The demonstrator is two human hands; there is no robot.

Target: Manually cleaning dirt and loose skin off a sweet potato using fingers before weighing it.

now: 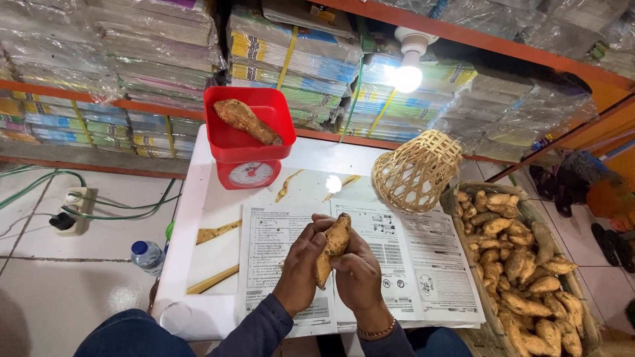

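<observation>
Both of my hands hold one pale orange sweet potato (pixel 333 249) upright over printed paper sheets (pixel 410 264) on a small white table (pixel 211 205). My left hand (pixel 301 268) wraps its lower left side; my right hand (pixel 358 272) cups its right side. Another sweet potato (pixel 246 120) lies in the red pan of a red kitchen scale (pixel 249 173) at the table's far edge.
A woven basket (pixel 418 170) lies tipped over on the table's right. A low basket (pixel 463 198) full of several sweet potatoes stands on the floor at right. A water bottle (pixel 147 256) and a power strip (pixel 71 211) are on the floor at left. Shelves of wrapped books and a lit bulb (pixel 407 77) are behind.
</observation>
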